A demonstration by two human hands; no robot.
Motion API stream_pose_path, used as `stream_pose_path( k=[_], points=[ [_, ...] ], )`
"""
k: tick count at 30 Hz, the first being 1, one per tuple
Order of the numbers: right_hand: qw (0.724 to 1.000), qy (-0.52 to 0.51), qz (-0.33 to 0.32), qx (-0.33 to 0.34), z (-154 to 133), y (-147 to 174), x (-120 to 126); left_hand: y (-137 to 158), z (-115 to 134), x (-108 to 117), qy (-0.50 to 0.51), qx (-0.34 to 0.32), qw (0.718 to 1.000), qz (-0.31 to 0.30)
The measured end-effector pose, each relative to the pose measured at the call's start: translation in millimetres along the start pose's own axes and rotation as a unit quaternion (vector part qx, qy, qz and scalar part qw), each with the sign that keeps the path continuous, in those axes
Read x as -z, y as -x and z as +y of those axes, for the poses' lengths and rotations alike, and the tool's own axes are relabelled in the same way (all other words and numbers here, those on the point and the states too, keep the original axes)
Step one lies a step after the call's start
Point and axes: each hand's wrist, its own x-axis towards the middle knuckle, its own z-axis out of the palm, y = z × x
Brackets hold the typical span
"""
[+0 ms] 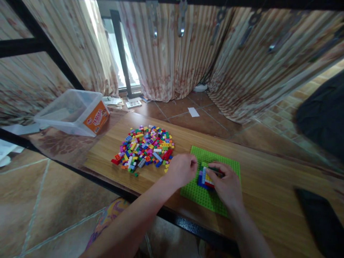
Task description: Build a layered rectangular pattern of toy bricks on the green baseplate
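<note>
A green studded baseplate (195, 195) lies on the bench, with a small brick build (206, 178) of blue, red, white and yellow toy bricks on it. My right hand (227, 181) reaches over this build from the right. Its fingers curl around the far side and its thumb rests at the top, covering much of the bricks. My left hand (182, 170) is closed, just left of the build and over the plate's left edge. Whatever its fingers may hold is hidden. Left of that hand spreads a pile of loose toy bricks (147, 147) in many colours.
The wooden bench top (268, 182) carries a dark flat object (319, 218) at the right. A clear plastic bin (72, 111) with an orange label stands beyond the left end. A black metal bar with hanging hooks (181, 27) crosses overhead. Striped curtains (166, 53) hang behind.
</note>
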Motion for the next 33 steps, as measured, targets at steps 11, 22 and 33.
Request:
stream_pose_path(
  k=[11,22,33],
  points=[
    [1.0,-0.013,0.021,0.013,-2.5,2.1,-6.9,3.5,12.8,-21.3,0.104,0.035,0.993,-0.048],
    [0.999,-0.033,0.022,0.022,-0.8,2.8,-5.4,4.3,8.9,-22.3,0.104,0.012,0.993,-0.05],
    [0.979,-0.119,0.138,-0.094,0.2,-3.7,31.6,-11.9,-31.3,27.4,0.16,-0.015,0.987,0.02]
  ],
)
